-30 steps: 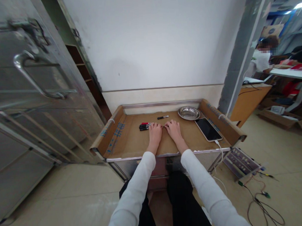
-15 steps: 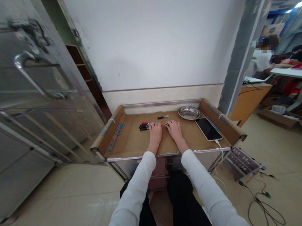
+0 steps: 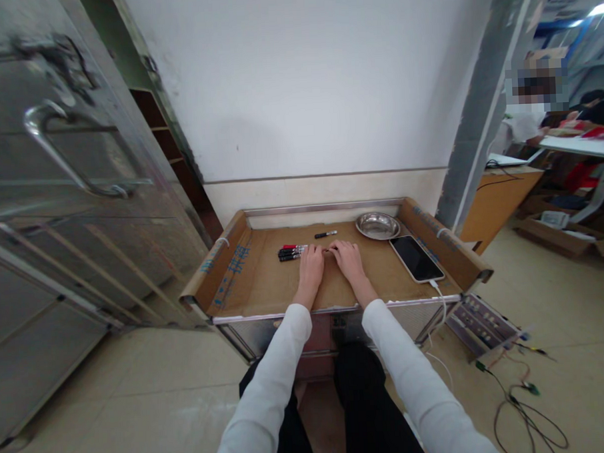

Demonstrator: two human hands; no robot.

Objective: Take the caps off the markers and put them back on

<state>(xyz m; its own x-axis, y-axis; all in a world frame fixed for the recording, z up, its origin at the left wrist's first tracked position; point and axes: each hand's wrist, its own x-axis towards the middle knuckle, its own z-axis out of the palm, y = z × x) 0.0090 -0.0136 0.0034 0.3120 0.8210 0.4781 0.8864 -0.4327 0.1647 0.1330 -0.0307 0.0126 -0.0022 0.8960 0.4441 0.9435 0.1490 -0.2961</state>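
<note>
On the cardboard-lined tray (image 3: 264, 281), several black and red pens (image 3: 288, 254) lie side by side, their right ends partly behind my left hand (image 3: 311, 263). My left hand rests low over the cardboard with its fingers curled. Just to its right is my right hand (image 3: 348, 258), thumb and fingers pinched together. A thin, small piece shows between the two hands, mostly covered by fingers, and I cannot make out what it is. Beyond the hands a short black pen (image 3: 325, 235) with a pale end lies alone.
A shiny metal bowl (image 3: 377, 226) stands at the tray's back right. In front of it lies a phone (image 3: 416, 259) with a white charging cable (image 3: 442, 302). Raised cardboard sides bound the tray. A metal door (image 3: 63, 150) is at left; cables (image 3: 520, 407) lie on the floor.
The hands stay nearly in place, with only slight finger movement around the small piece. The pens, bowl and phone have not moved on the tray.
</note>
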